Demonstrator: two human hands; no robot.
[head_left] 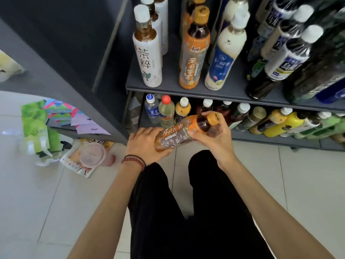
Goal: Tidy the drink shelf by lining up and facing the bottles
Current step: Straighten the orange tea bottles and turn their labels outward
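I hold an orange-labelled tea bottle (179,132) on its side in front of the grey shelf unit, its orange cap pointing right. My left hand (144,143) grips its base from below. My right hand (214,133) grips its neck and shoulder just under the cap. On the upper shelf (186,88) stand a white tea bottle (148,58), a matching orange tea bottle (194,55), a blue-and-white milky bottle (223,55) and dark oolong bottles (280,58). The lower shelf holds a row of water, yellow and green bottles (280,124).
Snack packets (33,126), a plastic cup (92,155) and flat boxes lie on the tiled floor at the left beside a second grey shelf (56,81). My legs in black trousers stand below the hands. Bare tiles stretch to the right of the legs.
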